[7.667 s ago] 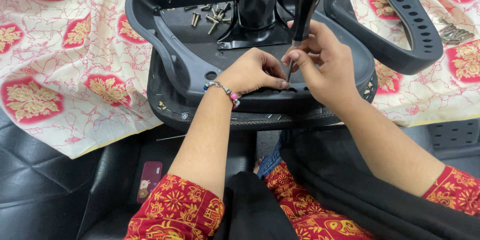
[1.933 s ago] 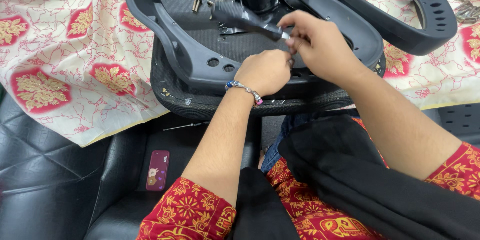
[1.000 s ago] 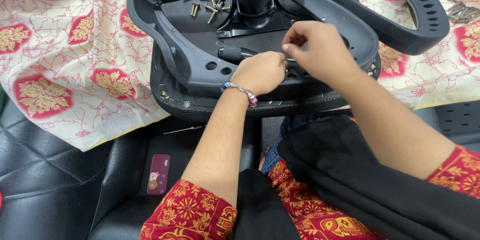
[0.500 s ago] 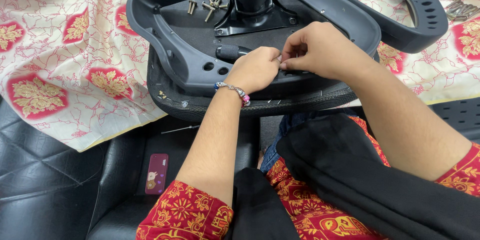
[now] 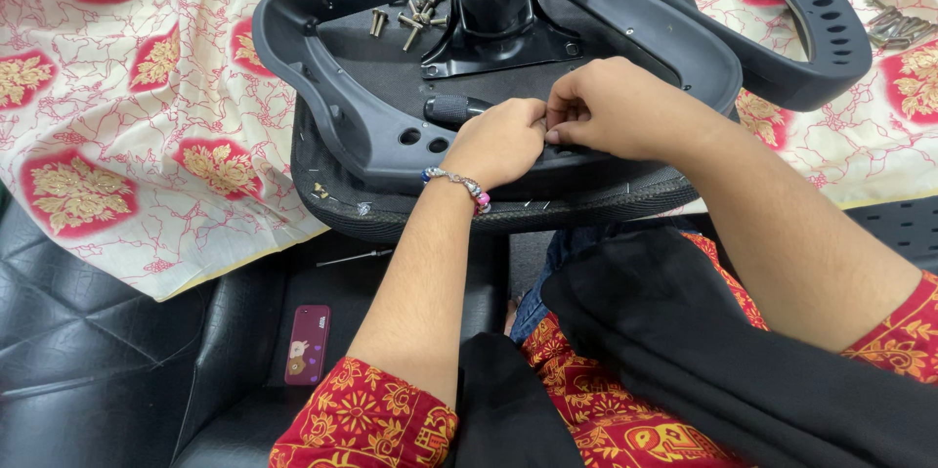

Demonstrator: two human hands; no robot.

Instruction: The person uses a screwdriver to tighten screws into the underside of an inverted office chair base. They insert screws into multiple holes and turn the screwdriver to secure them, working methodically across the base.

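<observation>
Now | left hand (image 5: 500, 141) curled on screwdriver handle (image 5: 451, 109) | right hand (image 5: 611, 108) fingers pinched at chair frame (image 5: 322, 97)

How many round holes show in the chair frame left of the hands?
2: the holes sit side by side on the black frame, just left of the left hand. Others may be hidden beneath both hands.
</observation>
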